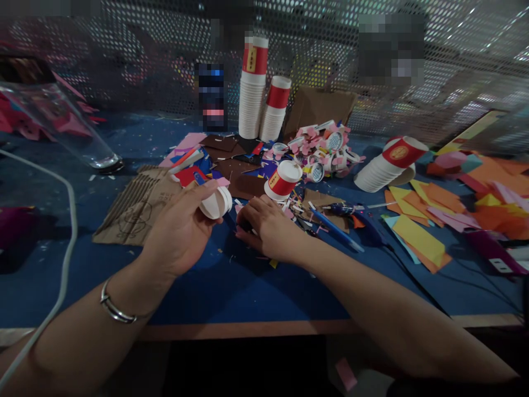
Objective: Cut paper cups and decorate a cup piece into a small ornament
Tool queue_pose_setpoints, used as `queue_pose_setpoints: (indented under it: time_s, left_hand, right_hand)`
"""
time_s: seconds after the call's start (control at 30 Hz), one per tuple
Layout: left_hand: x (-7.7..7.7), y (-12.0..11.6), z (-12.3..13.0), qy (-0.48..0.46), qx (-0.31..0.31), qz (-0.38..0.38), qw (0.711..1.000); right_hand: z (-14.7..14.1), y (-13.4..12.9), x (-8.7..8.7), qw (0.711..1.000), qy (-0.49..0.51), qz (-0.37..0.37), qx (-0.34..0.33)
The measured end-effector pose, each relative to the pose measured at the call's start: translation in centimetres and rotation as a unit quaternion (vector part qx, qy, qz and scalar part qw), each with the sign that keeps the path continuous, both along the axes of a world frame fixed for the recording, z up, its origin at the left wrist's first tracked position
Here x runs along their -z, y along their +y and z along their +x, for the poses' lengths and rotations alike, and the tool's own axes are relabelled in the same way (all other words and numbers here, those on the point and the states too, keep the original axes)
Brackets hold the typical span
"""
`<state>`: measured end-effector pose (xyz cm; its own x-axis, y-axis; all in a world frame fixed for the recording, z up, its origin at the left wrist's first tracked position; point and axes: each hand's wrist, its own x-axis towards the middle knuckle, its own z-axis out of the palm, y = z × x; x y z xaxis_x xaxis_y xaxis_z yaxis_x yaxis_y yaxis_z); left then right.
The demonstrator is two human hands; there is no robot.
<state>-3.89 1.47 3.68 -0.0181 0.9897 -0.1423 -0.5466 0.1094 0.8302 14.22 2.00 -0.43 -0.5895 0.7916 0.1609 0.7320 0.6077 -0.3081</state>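
My left hand (178,234), with a silver bangle on its wrist, is closed around a small white paper cup (215,204) tipped on its side. A bit of pink paper (223,181) shows at the top of that cup. To the right, my right hand (270,229) is low over the table among paper scraps, its fingers curled inward. Whatever those fingers hold, if anything, is hidden in shadow. Just behind the right hand stands a red and white paper cup (283,180). Brown paper sheets (235,176) lie beyond both hands.
Two tall cup stacks (253,94) stand at the back, and another stack (388,164) leans at right. Finished-looking small paper pieces (326,149) are heaped behind. A blue glue gun (363,218), coloured paper (421,237), cardboard (132,215), a glass bottle (78,121) and a white cable (72,220) surround the hands.
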Motion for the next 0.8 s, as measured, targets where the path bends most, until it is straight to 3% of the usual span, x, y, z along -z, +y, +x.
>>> queue_pose_setpoints:
  time_s: [0.4,0.63,0.8]
  left_hand:
    - [-0.4,0.8,-0.6,0.012,-0.02,0.003,1.0]
    - [-0.6,0.7,-0.8,0.019,-0.024,-0.005,1.0]
    - [-0.6,0.5,-0.7,0.005,-0.018,0.005,1.0]
  right_hand:
    - [-0.4,0.0,-0.5,0.999,-0.021,-0.029,-0.033]
    - [-0.2,-0.3,-0.7,1.0,-0.024,-0.016,-0.007]
    - [0.0,-0.4,-1.1,0.998,-0.027,-0.052,-0.029]
